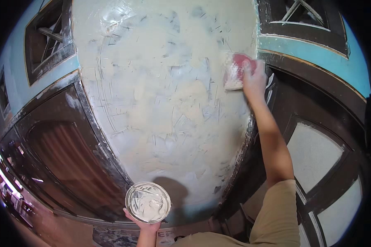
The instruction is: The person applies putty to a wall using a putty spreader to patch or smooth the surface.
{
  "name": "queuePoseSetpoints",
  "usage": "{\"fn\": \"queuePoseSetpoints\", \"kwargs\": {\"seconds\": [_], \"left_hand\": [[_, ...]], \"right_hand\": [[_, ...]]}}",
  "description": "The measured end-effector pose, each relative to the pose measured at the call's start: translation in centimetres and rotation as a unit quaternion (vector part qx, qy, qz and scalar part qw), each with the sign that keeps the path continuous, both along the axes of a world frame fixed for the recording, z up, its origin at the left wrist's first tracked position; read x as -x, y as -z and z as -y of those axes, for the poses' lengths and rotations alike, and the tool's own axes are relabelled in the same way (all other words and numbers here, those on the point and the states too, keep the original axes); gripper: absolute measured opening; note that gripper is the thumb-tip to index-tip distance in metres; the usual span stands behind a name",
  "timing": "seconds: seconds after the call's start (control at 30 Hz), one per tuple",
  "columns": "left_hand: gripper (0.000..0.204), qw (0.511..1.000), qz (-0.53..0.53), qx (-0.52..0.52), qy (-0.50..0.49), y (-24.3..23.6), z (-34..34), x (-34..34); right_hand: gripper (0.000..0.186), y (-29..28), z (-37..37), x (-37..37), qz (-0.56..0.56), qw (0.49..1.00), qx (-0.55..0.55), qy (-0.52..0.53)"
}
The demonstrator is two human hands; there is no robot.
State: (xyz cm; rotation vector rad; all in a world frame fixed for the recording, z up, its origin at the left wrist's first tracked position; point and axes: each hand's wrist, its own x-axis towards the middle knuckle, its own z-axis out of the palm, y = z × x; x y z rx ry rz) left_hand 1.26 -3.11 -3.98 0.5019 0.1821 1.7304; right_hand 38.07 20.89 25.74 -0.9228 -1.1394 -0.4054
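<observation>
My right hand (255, 79) is closed on a red putty spreader (238, 68) smeared with white paste, its lower edge against the wall at the upper right. The wall (165, 111) carries patchy cream and white filler with scratches and grey spots. Low in front of me, my left hand (146, 225) supports a round tin of white putty (148, 202) from beneath, fingers around its side. The putty in the tin has a stirred, uneven surface. The tin hides most of the left fingers.
A dark wooden door (62, 160) with a curved panel stands on the left, and another dark door (321, 103) with pale panes is on the right. White-smeared frames border the wall. Above the doors are vents (303, 18) with crossed bars. Brown floor (62, 228) lies at lower left.
</observation>
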Motion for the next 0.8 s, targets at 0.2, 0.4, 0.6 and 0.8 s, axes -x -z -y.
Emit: {"fn": "queuePoseSetpoints", "kwargs": {"seconds": [0.2, 0.4, 0.6, 0.8], "left_hand": [[0.089, 0.999, -0.003, 0.050, -0.008, 0.4, 0.5, -1.1], [0.093, 0.998, 0.001, 0.060, 0.009, 1.0, 0.7, -2.1], [0.095, 0.998, -0.032, 0.048, -0.004, 1.6, 1.6, -3.4], [0.090, 0.998, 0.018, 0.060, 0.004, 1.0, 1.7, -4.1]], "right_hand": [[0.043, 3.0, 1.3, 0.2, -0.005, 0.993, 0.109, 0.050], [0.042, 6.7, -0.1, 0.8, 0.083, 0.995, 0.050, 0.025], [0.038, 7.1, 0.8, -0.9, -0.060, 0.998, 0.008, -0.023], [0.035, 6.1, 1.5, -1.5, -0.040, 0.991, 0.111, 0.069]]}}
